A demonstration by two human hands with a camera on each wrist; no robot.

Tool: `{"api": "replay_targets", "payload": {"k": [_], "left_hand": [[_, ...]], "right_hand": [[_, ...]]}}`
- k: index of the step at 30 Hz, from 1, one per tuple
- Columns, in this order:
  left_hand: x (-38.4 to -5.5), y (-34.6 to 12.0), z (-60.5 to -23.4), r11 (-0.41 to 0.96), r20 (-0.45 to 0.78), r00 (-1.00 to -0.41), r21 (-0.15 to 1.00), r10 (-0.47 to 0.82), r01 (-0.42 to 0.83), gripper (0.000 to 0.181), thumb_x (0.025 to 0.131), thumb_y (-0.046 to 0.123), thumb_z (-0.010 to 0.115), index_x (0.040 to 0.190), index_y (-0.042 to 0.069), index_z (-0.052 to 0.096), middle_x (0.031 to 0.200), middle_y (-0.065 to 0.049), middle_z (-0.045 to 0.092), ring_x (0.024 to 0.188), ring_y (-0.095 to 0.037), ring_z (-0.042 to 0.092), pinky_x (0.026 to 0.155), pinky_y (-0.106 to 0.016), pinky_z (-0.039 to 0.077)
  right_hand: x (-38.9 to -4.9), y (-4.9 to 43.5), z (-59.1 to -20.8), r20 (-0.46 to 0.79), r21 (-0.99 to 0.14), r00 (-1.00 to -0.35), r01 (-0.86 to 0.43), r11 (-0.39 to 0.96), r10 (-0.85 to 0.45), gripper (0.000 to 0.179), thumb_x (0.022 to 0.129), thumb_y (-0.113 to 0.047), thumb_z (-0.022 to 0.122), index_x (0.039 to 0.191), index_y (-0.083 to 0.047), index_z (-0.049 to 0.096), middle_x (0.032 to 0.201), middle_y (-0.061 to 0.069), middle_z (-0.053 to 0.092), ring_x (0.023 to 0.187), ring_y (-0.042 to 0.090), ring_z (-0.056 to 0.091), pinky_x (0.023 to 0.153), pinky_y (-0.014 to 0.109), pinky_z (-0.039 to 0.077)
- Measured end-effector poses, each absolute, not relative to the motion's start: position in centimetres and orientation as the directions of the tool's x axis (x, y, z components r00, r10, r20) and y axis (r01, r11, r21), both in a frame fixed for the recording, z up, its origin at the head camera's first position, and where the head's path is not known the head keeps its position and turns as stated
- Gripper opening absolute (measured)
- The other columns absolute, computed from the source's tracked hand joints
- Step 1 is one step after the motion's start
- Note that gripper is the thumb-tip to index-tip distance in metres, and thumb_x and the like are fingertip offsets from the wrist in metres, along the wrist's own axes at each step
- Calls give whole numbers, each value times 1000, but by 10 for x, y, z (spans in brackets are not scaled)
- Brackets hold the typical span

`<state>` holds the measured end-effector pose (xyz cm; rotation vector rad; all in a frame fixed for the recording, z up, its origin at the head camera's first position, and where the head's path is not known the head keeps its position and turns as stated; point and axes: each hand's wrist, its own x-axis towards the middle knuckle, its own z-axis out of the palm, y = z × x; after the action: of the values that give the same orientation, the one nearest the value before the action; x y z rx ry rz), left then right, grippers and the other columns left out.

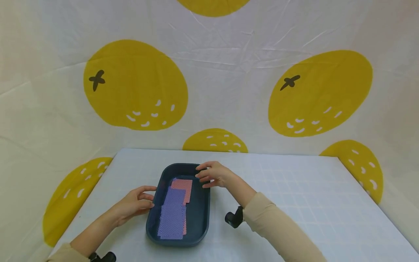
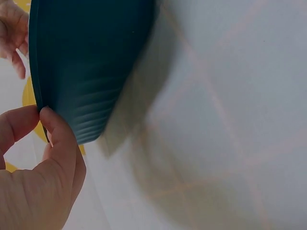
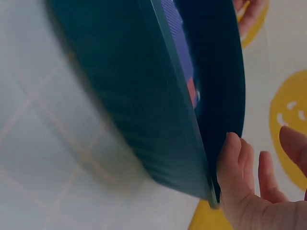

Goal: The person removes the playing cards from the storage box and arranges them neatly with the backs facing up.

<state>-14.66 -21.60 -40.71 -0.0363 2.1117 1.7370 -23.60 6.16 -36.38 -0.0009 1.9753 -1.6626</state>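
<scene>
A dark teal tray [image 1: 198, 218] with rounded corners stands on the table. Inside it, flat purple patterned pieces [image 1: 172, 218] partly overlap pink patterned pieces [image 1: 188, 187]; their material cannot be told. On the tray's left side, my left hand [image 1: 132, 203] pinches the rim between thumb and finger, as the left wrist view shows. My right hand [image 1: 216, 174] is at the far right corner, its loosely spread fingers reaching over the rim. In the right wrist view the thumb [image 3: 232, 160] lies against the rim, with the other fingers apart from it.
The table [image 1: 294, 203] has a pale cloth with a faint grid. A white curtain [image 1: 229, 91] printed with large yellow fruit hangs behind and at both sides. Black wrist devices [image 1: 234, 218] sit below both wrists.
</scene>
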Motion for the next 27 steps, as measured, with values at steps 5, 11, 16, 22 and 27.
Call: {"api": "replay_targets", "payload": {"k": [5,11,16,22,27], "left_hand": [[-145,-217,-408,207,-315,-920,941,233,-269,65,83,1,63,138,-9,28,99,-13,58,83,-18,59,73,-30,51],[-145,-217,-409,209,-312,-924,941,220,-268,64,84,1,61,138,-7,29,101,-14,57,82,-18,58,73,-30,51],[-145,-216,-408,212,-314,-926,939,212,-270,63,84,1,61,138,-7,29,101,-14,57,82,-19,59,74,-31,52],[-144,-215,-407,195,-296,-930,947,219,-256,62,84,0,60,137,-9,30,99,-13,57,81,-17,58,72,-29,51],[-145,-216,-410,186,-290,-930,950,225,-252,62,83,1,61,137,-8,31,98,-12,58,81,-17,58,71,-29,50]], "right_hand": [[-237,41,-372,-419,-906,-814,348,239,-402,42,83,-3,66,123,5,54,107,16,63,107,40,55,76,44,52],[-241,26,-378,-420,-905,-810,340,258,-409,39,83,1,64,120,5,55,104,16,63,105,38,57,79,46,51],[-242,14,-383,-434,-899,-803,354,258,-408,32,83,3,62,115,3,61,99,18,63,99,37,60,78,45,51],[-237,1,-392,-411,-900,-787,268,344,-461,28,81,3,64,109,2,65,82,14,65,77,31,64,68,45,53],[-234,-5,-402,-331,-898,-756,69,434,-565,23,78,6,66,101,2,67,77,9,63,57,31,59,54,45,52]]}}
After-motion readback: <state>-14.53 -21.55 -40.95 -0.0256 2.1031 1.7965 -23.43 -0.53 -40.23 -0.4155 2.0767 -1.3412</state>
